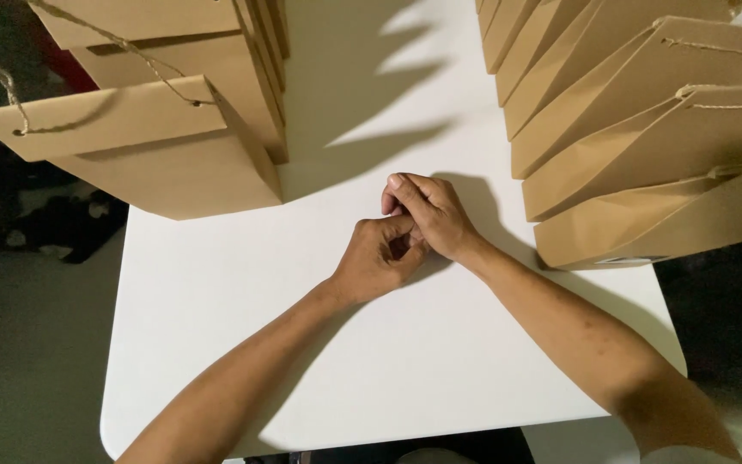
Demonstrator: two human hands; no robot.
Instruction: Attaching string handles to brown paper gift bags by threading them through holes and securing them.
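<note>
left hand, right hand, seemingly clasped, white table

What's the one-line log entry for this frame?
left hand: curled, touching right | right hand: over left, holding nothing visible | white table: both hands resting | brown paper bags: stacked left; leaning row right

A bare lane of white table runs from the near edge to the far end, between 2 groups of brown paper bags. The standing bags wall off the far left; the leaning row of bags blocks the right. Both clasped hands sit mid-lane; the near left corner lies open.
</note>
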